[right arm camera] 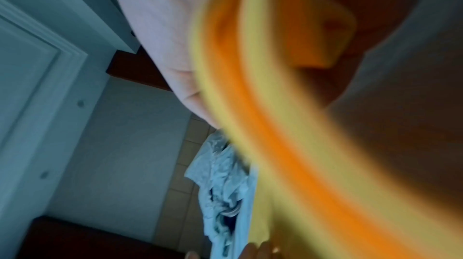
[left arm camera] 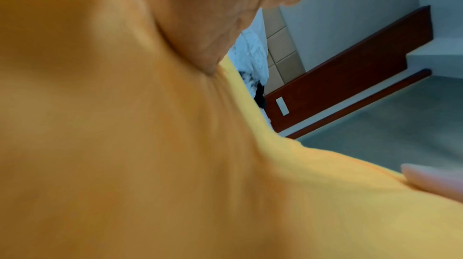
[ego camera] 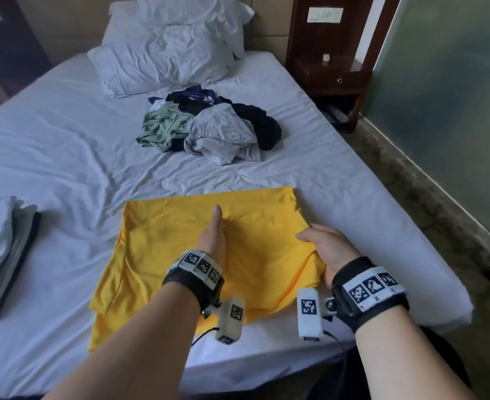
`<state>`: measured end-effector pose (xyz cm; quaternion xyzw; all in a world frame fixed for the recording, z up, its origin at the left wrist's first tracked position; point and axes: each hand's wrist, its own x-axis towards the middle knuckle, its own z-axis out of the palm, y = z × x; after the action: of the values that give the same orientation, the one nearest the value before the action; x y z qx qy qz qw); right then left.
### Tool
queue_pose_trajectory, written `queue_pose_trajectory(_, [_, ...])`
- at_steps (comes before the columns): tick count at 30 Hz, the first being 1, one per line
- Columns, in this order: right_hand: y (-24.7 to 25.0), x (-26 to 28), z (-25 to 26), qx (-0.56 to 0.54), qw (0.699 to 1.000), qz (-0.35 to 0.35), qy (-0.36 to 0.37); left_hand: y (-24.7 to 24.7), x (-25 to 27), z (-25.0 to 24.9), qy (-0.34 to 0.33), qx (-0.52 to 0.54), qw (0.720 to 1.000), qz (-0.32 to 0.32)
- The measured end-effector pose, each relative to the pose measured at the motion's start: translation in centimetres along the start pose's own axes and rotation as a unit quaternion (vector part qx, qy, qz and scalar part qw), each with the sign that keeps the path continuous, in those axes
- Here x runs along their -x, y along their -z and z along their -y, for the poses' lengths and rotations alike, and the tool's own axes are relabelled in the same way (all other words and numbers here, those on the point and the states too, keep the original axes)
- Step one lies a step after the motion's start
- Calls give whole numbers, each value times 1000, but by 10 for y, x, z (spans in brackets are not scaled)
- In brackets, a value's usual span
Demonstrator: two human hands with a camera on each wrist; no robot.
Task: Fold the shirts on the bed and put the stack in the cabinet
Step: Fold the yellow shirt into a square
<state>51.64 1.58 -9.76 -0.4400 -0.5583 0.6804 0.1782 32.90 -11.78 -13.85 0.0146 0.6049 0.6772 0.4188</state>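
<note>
While the yellow shirt [ego camera: 180,249] lies spread on the near part of the bed [ego camera: 65,145], both hands are on it. The left hand [ego camera: 213,238] stands on its edge with straight fingers along the shirt's middle, pressing the cloth down, the fingertips pointing toward the far side. Just to its right, the right hand [ego camera: 324,249] curls its fingers round the shirt's right edge and has it lifted off the sheet, so a fold of yellow cloth bulges between the two hands. In the left wrist view the yellow cloth [left arm camera: 150,144] fills nearly everything; in the right wrist view the lifted edge [right arm camera: 263,124] is a blurred band across the frame.

Farther up the bed, well apart from the hands, a pile of unfolded shirts [ego camera: 209,128] in green, grey and dark blue lies below the pillows [ego camera: 166,53]. At the left edge of the bed sits a stack of folded shirts [ego camera: 1,252]. A dark wooden nightstand [ego camera: 330,73] stands at the far right beside the bed.
</note>
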Motion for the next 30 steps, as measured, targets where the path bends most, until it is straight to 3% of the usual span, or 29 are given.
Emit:
queue_pose_trajectory(3, [-41, 9, 35, -9, 998, 42, 48, 21, 11, -44, 8, -3, 1000, 19])
queue_pose_trajectory(6, [-119, 13, 55, 69, 988, 98, 94, 69, 37, -85, 14, -34, 999, 25])
queue_pose_trajectory(8, [-178, 20, 54, 153, 965, 170, 125, 110, 51, -98, 30, -54, 998, 18])
queue_pose_trajectory(10, [-231, 32, 37, 260, 923, 243, 142, 148, 62, -97, 69, -85, 994, -4])
queue_pose_trajectory(12, [-265, 42, 11, 338, 895, 271, 107, 176, 72, -83, 113, -130, 985, -31])
queue_pose_trajectory(14, [-276, 47, -14, 355, 890, 277, 74, 198, 70, -67, 126, -221, 966, -57])
queue_pose_trajectory(16, [-270, 40, -30, 373, 890, 257, 59, 208, 65, -61, 91, -293, 947, -99])
queue_pose_trajectory(18, [-259, 31, -31, 379, 895, 226, 62, 210, 58, -64, 76, -311, 941, -110])
queue_pose_trajectory(22, [-248, 15, -17, 387, 906, 153, 81, 216, 58, -77, 119, -312, 938, -89])
queue_pose_trajectory(24, [-249, 15, -14, 421, 890, 158, 84, 225, 63, -80, 143, -309, 937, -74])
queue_pose_trajectory(27, [-255, 21, -21, 502, 837, 199, 85, 234, 70, -82, 140, -321, 934, -66])
queue_pose_trajectory(30, [-257, 18, -26, 539, 810, 214, 90, 233, 73, -86, 88, -372, 915, -124])
